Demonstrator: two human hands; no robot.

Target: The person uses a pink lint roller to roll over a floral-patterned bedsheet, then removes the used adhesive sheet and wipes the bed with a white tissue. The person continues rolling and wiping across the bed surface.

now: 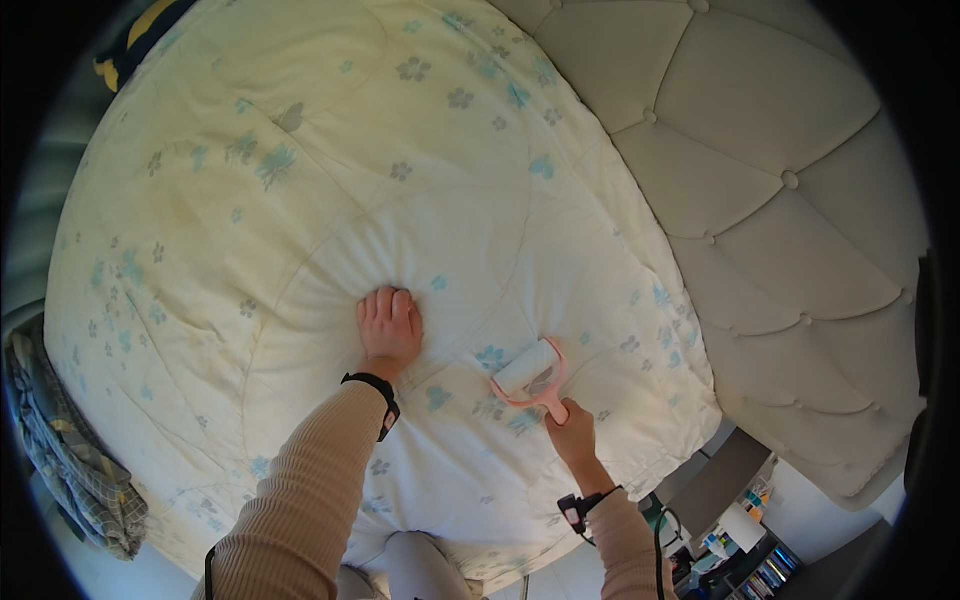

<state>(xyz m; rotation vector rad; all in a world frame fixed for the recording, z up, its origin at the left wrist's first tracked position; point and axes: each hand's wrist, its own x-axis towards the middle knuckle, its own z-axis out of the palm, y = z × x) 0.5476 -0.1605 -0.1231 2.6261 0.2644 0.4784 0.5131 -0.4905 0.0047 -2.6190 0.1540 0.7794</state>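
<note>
A pale cream bed cover (330, 220) with grey and blue flowers spreads across the bed beneath both hands. My left hand (390, 328) is on it near the middle, fingers bent close together and closed on the fabric. Creases fan out from that hand. Farther right and nearer to me, my right hand (573, 432) is wrapped round the handle of a lint roller (527, 368). Its frame is pink and its roll white. The roller lies at or just over the cover; I cannot tell whether it touches.
A beige tufted headboard (740, 150) borders the bed on the right. Bunched grey patterned cloth (75, 450) lies at the left edge. At lower right is a shelf (765, 575) with books and small items. A dark and yellow item (135, 42) sits at the far left corner.
</note>
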